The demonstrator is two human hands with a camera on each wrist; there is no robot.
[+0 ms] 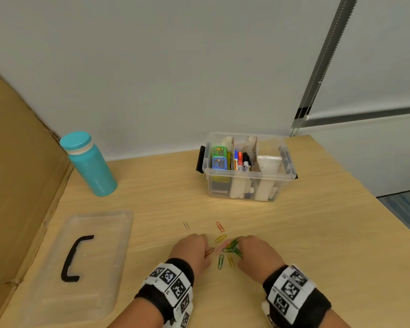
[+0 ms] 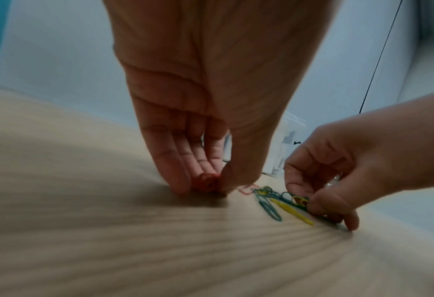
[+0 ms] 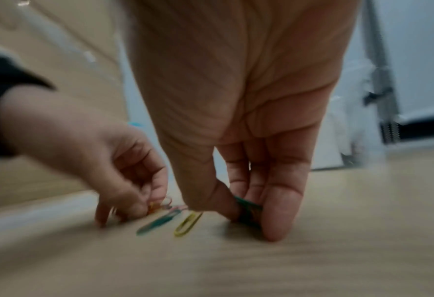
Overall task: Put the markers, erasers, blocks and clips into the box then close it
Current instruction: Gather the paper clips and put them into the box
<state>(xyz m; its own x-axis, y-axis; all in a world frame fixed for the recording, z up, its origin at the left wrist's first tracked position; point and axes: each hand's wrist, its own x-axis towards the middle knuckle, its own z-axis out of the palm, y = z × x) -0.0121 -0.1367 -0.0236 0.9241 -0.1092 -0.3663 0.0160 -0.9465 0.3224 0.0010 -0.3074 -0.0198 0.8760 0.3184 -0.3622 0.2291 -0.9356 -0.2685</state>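
Several coloured paper clips (image 1: pixel 224 250) lie on the wooden table near its front edge. My left hand (image 1: pixel 191 250) pinches orange-red clips (image 2: pixel 208 181) against the table between thumb and fingertips. Beside it, my right hand (image 1: pixel 253 253) pinches a bunch of green clips (image 3: pixel 247 207) on the table. A green clip (image 3: pixel 158 222) and a yellow clip (image 3: pixel 188 224) lie loose between the hands. The clear plastic box (image 1: pixel 247 183) stands open at the back, holding markers (image 1: pixel 240 160), small green and blue cases and white items. Its clear lid (image 1: pixel 81 259) with a black handle lies at the left.
A teal bottle (image 1: pixel 88 164) stands at the back left beside a cardboard wall (image 1: pixel 17 185). Two single clips (image 1: pixel 220 226) lie a little beyond my hands. The table's right edge runs diagonally at the right.
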